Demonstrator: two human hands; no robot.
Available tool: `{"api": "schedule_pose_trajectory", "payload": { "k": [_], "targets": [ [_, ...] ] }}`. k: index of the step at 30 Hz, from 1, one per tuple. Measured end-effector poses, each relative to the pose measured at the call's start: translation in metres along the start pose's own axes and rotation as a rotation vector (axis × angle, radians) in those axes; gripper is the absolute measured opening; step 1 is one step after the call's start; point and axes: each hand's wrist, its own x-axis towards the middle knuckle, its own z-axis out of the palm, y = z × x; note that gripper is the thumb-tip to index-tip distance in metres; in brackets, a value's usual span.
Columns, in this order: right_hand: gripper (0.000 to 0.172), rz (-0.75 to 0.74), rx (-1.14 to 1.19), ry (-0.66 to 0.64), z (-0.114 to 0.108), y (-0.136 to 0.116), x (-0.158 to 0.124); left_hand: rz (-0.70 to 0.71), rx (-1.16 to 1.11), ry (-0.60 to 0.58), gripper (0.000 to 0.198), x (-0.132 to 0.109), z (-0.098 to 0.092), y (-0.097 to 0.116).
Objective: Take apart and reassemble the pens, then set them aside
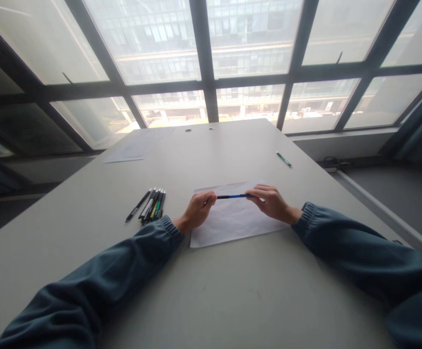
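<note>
A blue pen (233, 196) is held level between both hands, just above a white sheet of paper (235, 220) lying on the grey table (211, 291). My left hand (197, 211) is curled, its fingertips pinching the pen's left end. My right hand (272, 202) pinches the right end, fingers closed round it. Both wrists rest near the paper's side edges. Dark blue sleeves cover both forearms.
A bunch of several pens (152, 206) lies left of my left hand, one black pen (137, 207) slightly apart. A single green pen (284, 159) lies far right near the table edge. Another paper sheet (134, 145) sits at the far left. Windows stand behind the table.
</note>
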Motion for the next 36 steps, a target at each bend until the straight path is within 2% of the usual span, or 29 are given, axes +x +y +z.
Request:
{"api": "schedule_pose_trajectory", "payload": {
  "k": [6, 11, 15, 18, 21, 27, 31, 36],
  "targets": [
    [0.012, 0.044, 0.017, 0.024, 0.0021, 0.0028, -0.0013, 0.044, 0.000, -0.032, 0.050, 0.0006, -0.0030, -0.0002],
    [0.012, 0.102, 0.024, 0.035, 0.0028, 0.0081, -0.0040, 0.072, 0.054, 0.081, 0.037, 0.0019, -0.0032, 0.0037],
    [0.012, 0.123, 0.022, 0.035, 0.0011, 0.0080, -0.0035, 0.148, 0.068, 0.167, 0.027, 0.0025, -0.0001, 0.0067],
    [0.012, 0.127, 0.012, 0.028, 0.0006, 0.0072, -0.0025, 0.192, 0.065, 0.181, 0.011, 0.0033, 0.0002, 0.0080],
    [0.011, 0.138, 0.011, 0.033, 0.0014, 0.0072, -0.0024, 0.207, 0.061, 0.168, 0.005, 0.0040, -0.0007, 0.0071],
    [0.012, 0.184, 0.030, -0.008, 0.0035, 0.0075, -0.0043, 0.203, 0.047, 0.171, 0.005, 0.0041, -0.0011, 0.0052],
    [0.020, 0.238, 0.014, -0.025, 0.0037, 0.0086, -0.0058, 0.191, 0.045, 0.147, 0.007, 0.0042, -0.0015, 0.0071],
    [0.018, 0.191, 0.034, -0.087, 0.0030, 0.0096, -0.0050, 0.175, 0.049, 0.139, 0.011, 0.0042, -0.0023, 0.0069]
  ]
}}
